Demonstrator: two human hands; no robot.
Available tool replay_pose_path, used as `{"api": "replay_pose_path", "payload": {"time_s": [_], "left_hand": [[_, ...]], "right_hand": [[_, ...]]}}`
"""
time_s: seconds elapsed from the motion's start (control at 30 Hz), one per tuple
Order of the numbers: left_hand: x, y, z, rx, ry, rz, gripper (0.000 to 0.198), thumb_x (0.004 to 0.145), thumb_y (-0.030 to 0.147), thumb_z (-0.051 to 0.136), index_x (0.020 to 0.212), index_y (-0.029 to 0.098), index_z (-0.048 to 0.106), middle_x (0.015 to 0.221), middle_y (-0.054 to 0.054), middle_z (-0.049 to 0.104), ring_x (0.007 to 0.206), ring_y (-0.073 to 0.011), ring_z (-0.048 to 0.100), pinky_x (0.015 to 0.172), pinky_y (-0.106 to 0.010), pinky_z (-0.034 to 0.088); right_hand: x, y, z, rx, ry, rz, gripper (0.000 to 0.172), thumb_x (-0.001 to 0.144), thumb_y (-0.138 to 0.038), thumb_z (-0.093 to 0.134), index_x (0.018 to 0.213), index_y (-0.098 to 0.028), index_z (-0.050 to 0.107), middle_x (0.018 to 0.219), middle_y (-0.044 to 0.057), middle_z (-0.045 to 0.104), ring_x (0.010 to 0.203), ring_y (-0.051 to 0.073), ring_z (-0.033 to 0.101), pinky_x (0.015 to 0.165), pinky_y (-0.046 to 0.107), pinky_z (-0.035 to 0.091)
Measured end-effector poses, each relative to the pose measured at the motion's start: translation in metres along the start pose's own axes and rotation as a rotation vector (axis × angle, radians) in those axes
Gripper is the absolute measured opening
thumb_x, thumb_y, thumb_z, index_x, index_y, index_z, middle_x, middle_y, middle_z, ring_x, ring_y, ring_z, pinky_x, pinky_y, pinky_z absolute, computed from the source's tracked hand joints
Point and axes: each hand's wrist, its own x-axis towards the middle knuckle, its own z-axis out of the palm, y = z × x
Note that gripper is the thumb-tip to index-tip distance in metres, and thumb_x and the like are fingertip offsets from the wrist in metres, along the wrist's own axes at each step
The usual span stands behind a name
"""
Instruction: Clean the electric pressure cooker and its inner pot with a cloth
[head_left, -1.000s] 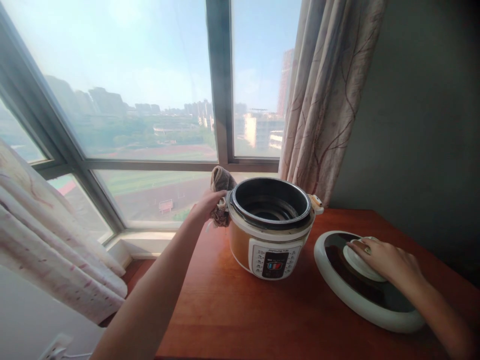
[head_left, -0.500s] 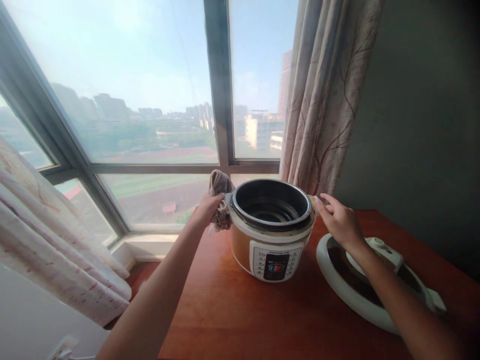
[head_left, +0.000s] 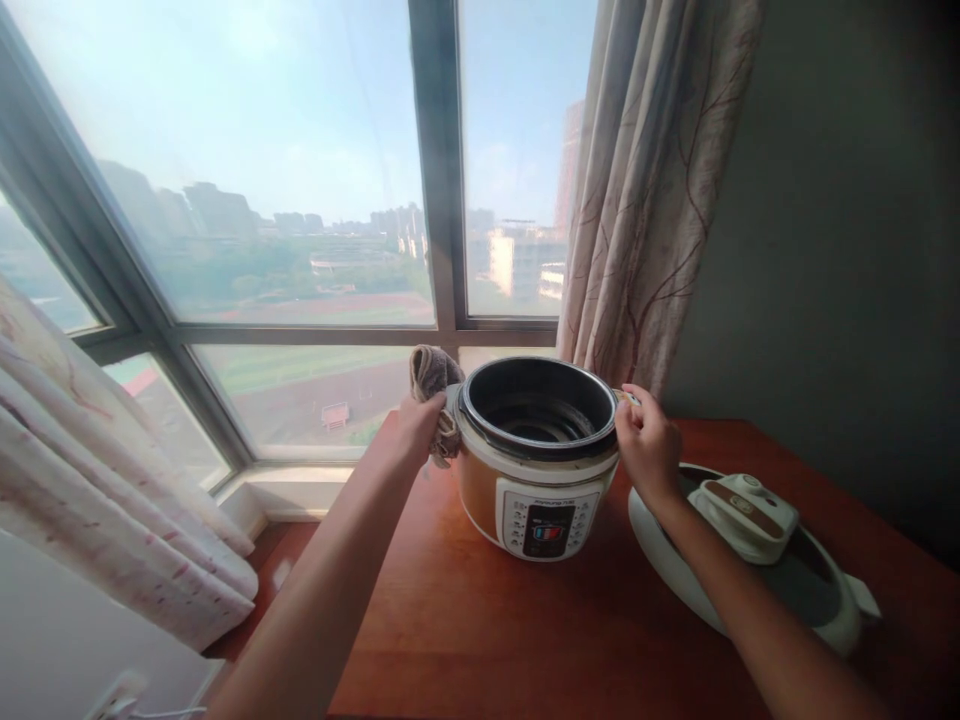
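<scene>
An electric pressure cooker (head_left: 480, 490), white and golden brown with a front control panel, stands upright on the table without its lid. Its dark inner pot (head_left: 536, 400) sits inside, and the part of the interior I can see holds no food. At the cooker's left handle, my left hand (head_left: 421, 425) is closed on a folded grey-brown cloth (head_left: 433, 372), the thumb beside the handle. My right hand (head_left: 646, 445) has its fingers curled round the opposite handle. To the right, partly behind my right forearm, lies the cooker's lid (head_left: 750, 520), knob side up.
The reddish-brown wooden table (head_left: 465, 640) extends to the right wall. Behind it are a large window (head_left: 300, 200) and a patterned curtain (head_left: 652, 200). Another curtain (head_left: 112, 500) hangs at left, above a white cord and plug (head_left: 124, 695) at the bottom edge.
My right hand has moved left and closed in on the right handle, its fingers now curled there. More of the lid shows. My left hand and the cloth have shifted slightly left.
</scene>
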Motion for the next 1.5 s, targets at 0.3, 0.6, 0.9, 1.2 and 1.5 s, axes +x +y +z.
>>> {"api": "replay_pose_path", "payload": {"time_s": [0.3,0.6,0.9,1.2,1.5], "left_hand": [[0.021,-0.002,0.015,0.029,0.080,-0.024,0.026,0.056,0.032,0.064,0.076,0.016,0.064,0.065,-0.004,0.064,0.063,-0.0203,0.062,0.055,-0.029,0.048],[0.058,-0.006,0.035,0.079,0.095,-0.021,0.016,0.054,0.030,0.063,0.065,0.018,0.062,0.060,-0.004,0.061,0.062,-0.0204,0.060,0.053,-0.028,0.044],[0.082,-0.011,0.050,0.096,0.112,0.000,0.020,0.054,0.030,0.062,0.069,0.016,0.064,0.068,-0.006,0.065,0.069,-0.0210,0.062,0.059,-0.029,0.047],[0.093,-0.016,0.058,0.111,0.142,-0.003,0.019,0.057,0.028,0.062,0.070,0.014,0.064,0.069,-0.006,0.064,0.065,-0.0180,0.061,0.056,-0.026,0.046],[0.097,-0.013,0.063,0.175,0.133,0.004,0.019,0.063,0.024,0.063,0.077,0.013,0.068,0.077,-0.009,0.070,0.071,-0.0200,0.067,0.056,-0.025,0.048]], "right_hand": [[0.016,0.005,0.019,-0.026,0.026,-0.011,0.048,0.090,-0.042,0.038,0.113,-0.015,0.070,0.075,0.008,0.068,0.069,0.024,0.060,0.068,0.033,0.041],[0.043,0.016,0.051,-0.049,0.011,-0.026,0.047,0.090,-0.039,0.037,0.111,-0.015,0.071,0.082,0.012,0.072,0.075,0.026,0.063,0.071,0.034,0.042],[0.062,0.027,0.067,-0.050,-0.007,-0.024,0.046,0.090,-0.039,0.038,0.110,-0.015,0.071,0.083,0.012,0.072,0.077,0.025,0.063,0.073,0.033,0.042],[0.071,0.033,0.077,-0.039,-0.007,-0.015,0.048,0.089,-0.040,0.037,0.111,-0.014,0.070,0.083,0.012,0.072,0.078,0.025,0.063,0.074,0.034,0.044],[0.083,0.032,0.083,-0.085,-0.082,0.027,0.048,0.091,-0.037,0.036,0.114,-0.014,0.070,0.094,0.015,0.074,0.088,0.027,0.066,0.080,0.033,0.046]]}}
